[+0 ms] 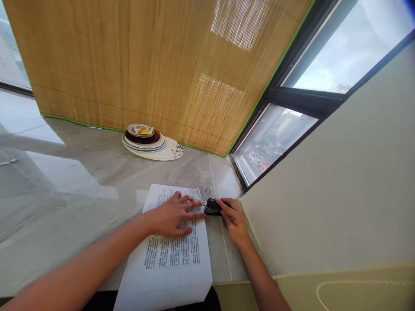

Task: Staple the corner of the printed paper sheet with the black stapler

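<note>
Printed white paper [175, 276] lies on the grey stone ledge, its lower end reaching past the front edge over my lap. Fingers spread, my left hand [177, 214] rests flat on the upper part of the sheet. At the paper's right edge sits a black stapler [212, 207], its front end touching or just overlapping that edge. My right hand [234, 218] is closed around the stapler's rear end, thumb and fingers near its top. Whether the paper is inside the stapler's jaw I cannot tell.
Stacked plates [145, 144] with a small yellow packet on top stand at the back of the ledge [81, 172], against a bamboo blind [129, 65]. A small shiny bit [208, 190] lies beyond the stapler. On the right are a dark-framed window [275, 138] and a pale wall [340, 172].
</note>
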Demonstrator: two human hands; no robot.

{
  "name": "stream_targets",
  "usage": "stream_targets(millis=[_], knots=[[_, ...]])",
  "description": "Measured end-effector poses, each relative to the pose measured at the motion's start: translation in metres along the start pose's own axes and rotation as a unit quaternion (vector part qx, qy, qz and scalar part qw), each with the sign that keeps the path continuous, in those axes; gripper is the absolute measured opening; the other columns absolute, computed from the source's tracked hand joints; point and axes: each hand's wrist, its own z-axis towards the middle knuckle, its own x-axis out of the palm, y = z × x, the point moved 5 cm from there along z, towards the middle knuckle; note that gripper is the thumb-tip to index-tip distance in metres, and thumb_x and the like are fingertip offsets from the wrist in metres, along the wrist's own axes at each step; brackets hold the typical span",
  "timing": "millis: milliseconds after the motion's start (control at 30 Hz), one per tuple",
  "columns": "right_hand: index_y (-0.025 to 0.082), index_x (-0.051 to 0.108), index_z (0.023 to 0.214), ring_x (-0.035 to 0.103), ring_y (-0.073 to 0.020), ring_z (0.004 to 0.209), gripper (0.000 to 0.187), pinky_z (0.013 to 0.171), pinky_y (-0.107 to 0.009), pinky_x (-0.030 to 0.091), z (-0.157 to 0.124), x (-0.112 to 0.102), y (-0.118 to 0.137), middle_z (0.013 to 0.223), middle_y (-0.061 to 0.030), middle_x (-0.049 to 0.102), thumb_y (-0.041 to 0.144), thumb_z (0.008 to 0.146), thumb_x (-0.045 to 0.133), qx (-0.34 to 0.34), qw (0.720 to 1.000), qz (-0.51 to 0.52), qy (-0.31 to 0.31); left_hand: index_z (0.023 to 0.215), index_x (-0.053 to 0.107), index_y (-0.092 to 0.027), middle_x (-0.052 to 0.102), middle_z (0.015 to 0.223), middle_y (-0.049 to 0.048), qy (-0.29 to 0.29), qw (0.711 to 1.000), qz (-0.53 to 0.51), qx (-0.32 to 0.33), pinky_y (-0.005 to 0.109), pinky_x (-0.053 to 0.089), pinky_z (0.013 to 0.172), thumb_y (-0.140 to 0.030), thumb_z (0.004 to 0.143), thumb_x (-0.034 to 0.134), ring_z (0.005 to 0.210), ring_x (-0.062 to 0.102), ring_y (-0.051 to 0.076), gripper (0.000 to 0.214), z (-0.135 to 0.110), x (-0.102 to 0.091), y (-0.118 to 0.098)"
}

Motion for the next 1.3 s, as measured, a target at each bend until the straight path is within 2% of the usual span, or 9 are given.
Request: stream_targets(millis=[100,267,400,667,900,1000,1167,1300], knots=[[0.038,0.065,0.138,0.057,-0.0248,0.112,0.044,0.097,-0.044,0.050,0.000,0.001,0.000,0.123,-0.0074,0.064,0.019,0.102,0.047,0.000,1.000,-0.007,0.000,0.151,0.048,-0.046,0.041,0.164,0.0032,-0.006,1.000,-0.014,-0.001,0.062,0.022,0.118,-0.039,0.090,0.068,0.142,0.045,0.039,0.064,0.000,0.000,-0.001],[0.043,0.063,0.139,0.056,-0.0250,0.112,0.050,0.097,-0.045,0.051,0.001,0.005,0.003,0.124,-0.0067,0.062,0.015,0.101,0.044,-0.015,0.999,-0.034,0.005,0.150,0.049,-0.045,0.038,0.166,0.0046,0.005,1.000,-0.014,-0.004,0.068,0.019,0.117,-0.038,0.089,0.068,0.143,0.043,0.042,0.064,0.001,0.003,-0.001],[0.045,0.062,0.139,0.055,-0.0258,0.111,0.055,0.097,-0.047,0.051,0.000,0.008,0.004,0.123,-0.0067,0.061,0.011,0.100,0.043,-0.016,0.998,-0.062,0.023,0.148,0.052,-0.046,0.040,0.166,0.0028,-0.010,1.000,-0.027,-0.007,0.064,0.021,0.118,-0.038,0.088,0.070,0.143,0.044,0.040,0.063,0.001,0.003,0.000],[0.046,0.061,0.140,0.053,-0.0256,0.112,0.058,0.099,-0.047,0.050,0.001,0.009,0.006,0.124,-0.0059,0.059,0.010,0.100,0.041,-0.013,0.997,-0.064,0.039,0.150,0.049,-0.045,0.038,0.166,0.0055,0.002,1.000,-0.020,-0.006,0.069,0.019,0.116,-0.038,0.089,0.069,0.143,0.044,0.042,0.065,0.001,0.004,0.000],[0.047,0.061,0.139,0.054,-0.0259,0.111,0.059,0.097,-0.047,0.051,0.000,0.009,0.004,0.124,-0.0058,0.059,0.009,0.099,0.042,-0.015,0.998,-0.057,0.034,0.149,0.051,-0.046,0.039,0.166,0.0028,-0.007,0.999,-0.035,-0.007,0.065,0.021,0.118,-0.039,0.088,0.070,0.143,0.044,0.040,0.064,-0.001,0.003,0.001],[0.046,0.061,0.140,0.053,-0.0261,0.111,0.061,0.097,-0.047,0.051,0.000,0.009,0.005,0.124,-0.0061,0.059,0.007,0.098,0.041,-0.015,0.997,-0.062,0.038,0.149,0.050,-0.046,0.039,0.166,0.0040,-0.007,1.000,-0.028,-0.004,0.066,0.021,0.117,-0.039,0.088,0.068,0.142,0.045,0.041,0.064,0.000,0.002,0.000],[0.046,0.059,0.142,0.051,-0.0261,0.111,0.072,0.098,-0.048,0.050,0.000,0.010,0.007,0.124,-0.0058,0.058,-0.001,0.091,0.040,-0.016,0.994,-0.096,0.051,0.153,0.045,-0.046,0.036,0.167,0.0075,0.026,1.000,0.001,-0.006,0.070,0.019,0.113,-0.040,0.091,0.064,0.142,0.043,0.043,0.065,0.001,0.004,-0.001],[0.047,0.058,0.142,0.050,-0.0269,0.110,0.084,0.097,-0.048,0.049,-0.001,0.015,0.009,0.124,-0.0056,0.057,-0.007,0.080,0.042,-0.026,0.987,-0.148,0.054,0.151,0.049,-0.045,0.039,0.166,0.0063,-0.004,1.000,-0.007,0.006,0.065,0.021,0.114,-0.041,0.090,0.065,0.140,0.045,0.041,0.063,0.000,0.003,-0.001]])
